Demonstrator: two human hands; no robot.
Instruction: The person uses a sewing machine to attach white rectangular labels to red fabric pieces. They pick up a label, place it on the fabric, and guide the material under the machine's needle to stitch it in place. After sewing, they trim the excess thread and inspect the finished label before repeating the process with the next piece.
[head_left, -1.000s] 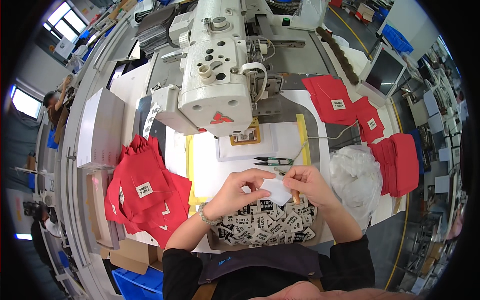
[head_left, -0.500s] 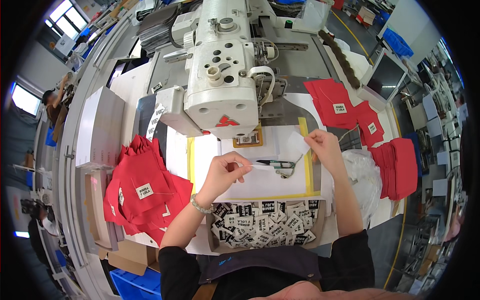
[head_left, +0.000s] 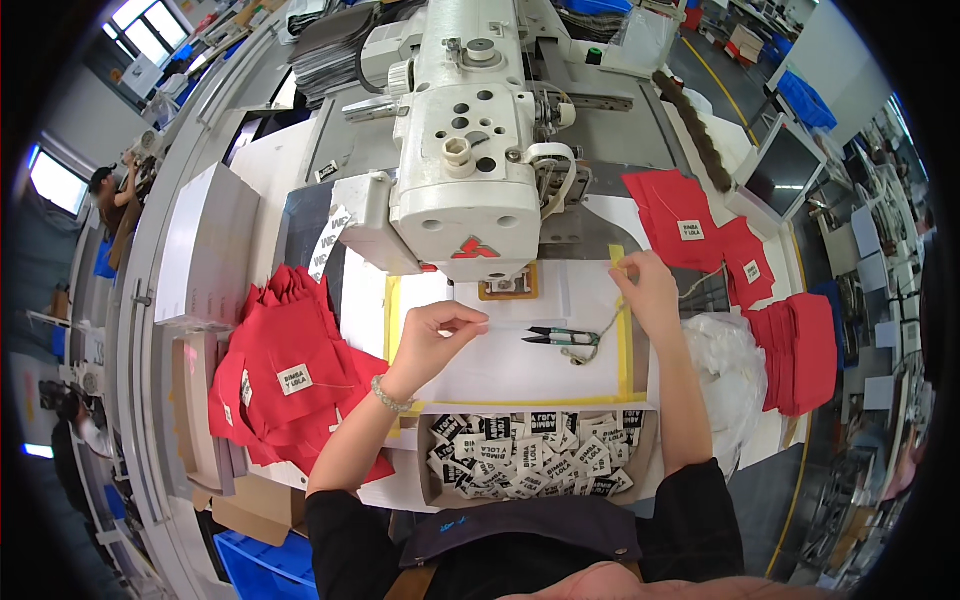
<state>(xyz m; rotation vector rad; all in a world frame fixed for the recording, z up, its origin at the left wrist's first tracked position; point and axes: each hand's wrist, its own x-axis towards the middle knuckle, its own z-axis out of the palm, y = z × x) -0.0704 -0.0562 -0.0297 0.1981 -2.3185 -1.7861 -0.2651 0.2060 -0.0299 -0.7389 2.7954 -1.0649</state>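
1. Two bare hands are held over a white sheet (head_left: pixel 500 378) edged with yellow tape (head_left: pixel 626 350), in front of a large white sewing machine (head_left: pixel 470 190).
2. Left hand (head_left: pixel 435 342): thumb and forefinger are brought together at the tips, with almost no gap. A thin white piece (head_left: pixel 496 326) appears to be pinched there by its near end; its outline is largely lost against the sheet.
3. The white piece is pointed rightward from the grip, toward the green-and-black thread snips (head_left: pixel 562 337), which are left lying just beyond it, untouched.
4. Right hand (head_left: pixel 646 290): fingertips are gathered closely above the upper right stretch of tape. Whether anything is held cannot be told.
5. A pale cord (head_left: pixel 607 325) is seen trailing from the snips toward the right hand; contact cannot be made out.
6. Below both hands, black and white labels (head_left: pixel 530 455) are heaped loosely in a shallow box (head_left: pixel 649 440), well apart from either grip.
7. Red fabric pieces (head_left: pixel 300 345) are piled beyond the left forearm. A red stack (head_left: pixel 800 350) is set far right, beside a clear plastic bag (head_left: pixel 722 365).
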